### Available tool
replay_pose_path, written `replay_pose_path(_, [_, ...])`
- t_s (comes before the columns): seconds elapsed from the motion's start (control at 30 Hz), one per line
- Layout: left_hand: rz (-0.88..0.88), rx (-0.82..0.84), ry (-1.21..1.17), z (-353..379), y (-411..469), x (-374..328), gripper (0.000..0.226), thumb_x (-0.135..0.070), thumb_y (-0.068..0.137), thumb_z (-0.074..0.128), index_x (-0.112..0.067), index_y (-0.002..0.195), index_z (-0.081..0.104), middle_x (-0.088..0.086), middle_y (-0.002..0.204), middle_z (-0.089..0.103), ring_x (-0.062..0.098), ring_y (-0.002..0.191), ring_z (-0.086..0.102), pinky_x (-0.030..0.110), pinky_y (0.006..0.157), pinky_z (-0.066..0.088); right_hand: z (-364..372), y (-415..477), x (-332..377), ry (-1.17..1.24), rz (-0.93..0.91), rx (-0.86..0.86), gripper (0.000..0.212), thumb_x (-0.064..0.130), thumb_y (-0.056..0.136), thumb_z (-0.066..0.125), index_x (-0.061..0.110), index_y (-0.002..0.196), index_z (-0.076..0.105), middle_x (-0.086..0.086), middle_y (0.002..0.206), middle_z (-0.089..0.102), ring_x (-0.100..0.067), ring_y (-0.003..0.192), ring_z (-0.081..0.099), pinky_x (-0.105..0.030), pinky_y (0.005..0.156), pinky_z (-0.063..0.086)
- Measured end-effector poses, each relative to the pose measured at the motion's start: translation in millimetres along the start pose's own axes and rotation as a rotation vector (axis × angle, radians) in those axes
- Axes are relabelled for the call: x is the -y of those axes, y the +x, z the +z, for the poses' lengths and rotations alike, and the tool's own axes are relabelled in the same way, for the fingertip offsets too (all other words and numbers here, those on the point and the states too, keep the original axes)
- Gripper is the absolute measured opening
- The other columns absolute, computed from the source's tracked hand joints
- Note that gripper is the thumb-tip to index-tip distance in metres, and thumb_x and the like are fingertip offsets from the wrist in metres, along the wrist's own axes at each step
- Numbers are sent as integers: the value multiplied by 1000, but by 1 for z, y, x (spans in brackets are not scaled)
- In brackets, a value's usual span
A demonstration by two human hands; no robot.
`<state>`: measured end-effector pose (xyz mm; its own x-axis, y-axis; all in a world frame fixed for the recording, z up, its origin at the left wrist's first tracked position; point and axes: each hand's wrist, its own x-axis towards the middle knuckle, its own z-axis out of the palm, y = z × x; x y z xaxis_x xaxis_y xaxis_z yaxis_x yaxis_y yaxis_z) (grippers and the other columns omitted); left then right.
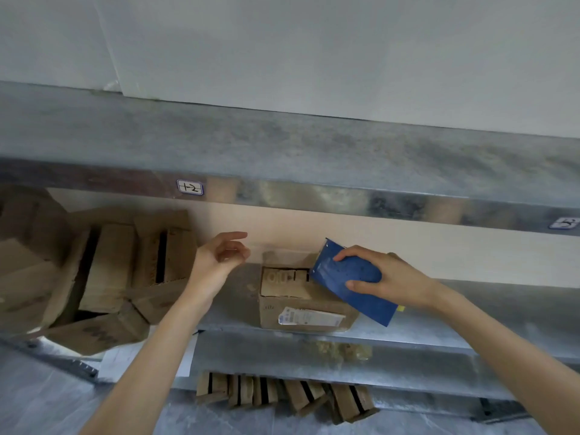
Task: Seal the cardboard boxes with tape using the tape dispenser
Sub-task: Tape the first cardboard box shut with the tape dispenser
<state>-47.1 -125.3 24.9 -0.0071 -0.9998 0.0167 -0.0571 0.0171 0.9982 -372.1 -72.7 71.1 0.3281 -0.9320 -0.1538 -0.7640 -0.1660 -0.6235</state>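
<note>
Right hand: fingers and thumb wrapped round the blue tape dispenser, holding it tilted.
Dispenser: its far end sits over the box top, can't tell if it's actually touching.
Cardboard box: on the metal shelf right under my right hand. Flaps are down, and the white label faces me.
Left hand: holding nothing, fingers loose, hovering just left of the box.
Other boxes: messy pile further left of my left hand.
</note>
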Motion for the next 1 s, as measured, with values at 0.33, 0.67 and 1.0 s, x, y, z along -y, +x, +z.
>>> replay_pose_path(0.33, [-77,-190,-118,-11,-6,3,34,16,82,67,-14,98,64,17,90,61,33,97,61,24,72,58,-41,17,14,89,-91,183,44,34,82,80,50,119,61,29,122,60,2,109,59,-27,94,52])
replay_pose_path(0.67, [-155,-159,-106,11,-6,12,32,17,88,60,-12,101,63,12,84,55,28,95,60,26,75,61,-58,18,-6,148,-120,265,41,31,83,79,51,116,64,29,121,60,0,107,61,-31,94,53])
replay_pose_path(1.0, [-193,-143,112,36,2,28,71,0,61,90,-26,119,60,6,94,50,16,89,53,24,84,48,-56,26,-25,281,-80,262,38,38,79,78,50,112,66,28,121,61,-2,109,62,-26,92,53])
